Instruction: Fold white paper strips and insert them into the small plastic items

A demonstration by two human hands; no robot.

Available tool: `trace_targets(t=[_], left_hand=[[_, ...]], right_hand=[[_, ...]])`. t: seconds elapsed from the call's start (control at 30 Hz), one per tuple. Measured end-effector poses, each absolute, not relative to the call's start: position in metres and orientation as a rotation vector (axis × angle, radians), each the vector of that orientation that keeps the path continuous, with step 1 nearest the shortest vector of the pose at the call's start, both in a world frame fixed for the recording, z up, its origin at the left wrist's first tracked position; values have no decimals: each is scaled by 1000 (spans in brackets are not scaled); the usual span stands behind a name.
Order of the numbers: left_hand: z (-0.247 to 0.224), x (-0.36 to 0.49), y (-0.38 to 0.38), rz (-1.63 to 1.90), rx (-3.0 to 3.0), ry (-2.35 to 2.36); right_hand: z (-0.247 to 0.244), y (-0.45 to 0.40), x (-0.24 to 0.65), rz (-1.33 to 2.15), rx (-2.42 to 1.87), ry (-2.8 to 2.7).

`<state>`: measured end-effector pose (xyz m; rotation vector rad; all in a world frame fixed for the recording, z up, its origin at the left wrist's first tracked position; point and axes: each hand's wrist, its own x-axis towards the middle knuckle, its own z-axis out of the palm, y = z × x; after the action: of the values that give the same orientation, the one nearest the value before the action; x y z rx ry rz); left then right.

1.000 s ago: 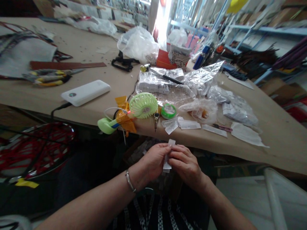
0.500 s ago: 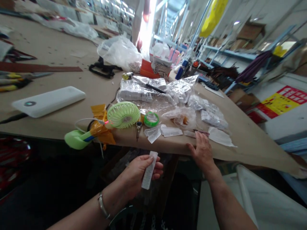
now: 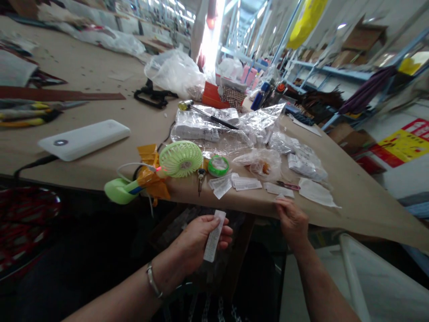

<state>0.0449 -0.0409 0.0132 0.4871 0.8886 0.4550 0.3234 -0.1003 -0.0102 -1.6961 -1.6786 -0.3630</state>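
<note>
Between the thumb and fingers of my left hand [image 3: 209,232] is a white printed label strip [image 3: 214,237], held below the table's front edge. My right hand [image 3: 292,220] is at that edge, thumb and fingertips pinched together. A small pale bit shows at its fingertips, too small to make out. Just beyond them lies another label strip [image 3: 278,189], with a thin dark-red tool [image 3: 291,185] behind it. More printed labels [image 3: 246,182] lie to the left, near a green tape roll [image 3: 217,166]. A blank white sheet [image 3: 317,192] rests to the right.
A green fan [image 3: 181,159] is taped at the table edge beside a small screwdriver-like tool [image 3: 200,179]. A white power bank [image 3: 85,139] lies left. Clear bags of white labels [image 3: 208,125] and a bag with orange bits [image 3: 261,164] sit behind.
My right hand has drawn back from the labels toward the table edge, and its fingers have closed into a pinch. The label strip and dark-red tool are uncovered. My left hand keeps its strip.
</note>
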Motion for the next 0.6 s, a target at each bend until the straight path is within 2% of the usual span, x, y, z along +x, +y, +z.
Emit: trace_targets(t=[0.13,0.33,0.6], left_hand=[[14,46,-42,442,477,900],[13,45,-44,551,421,704],[5,35,-42,678,342,700]], right_hand=[[3,-98,285,-300,-1511,-1577],[2,-90,192,-19,-1065,-1975],[-17,-88,171,39,-1022,-2139]])
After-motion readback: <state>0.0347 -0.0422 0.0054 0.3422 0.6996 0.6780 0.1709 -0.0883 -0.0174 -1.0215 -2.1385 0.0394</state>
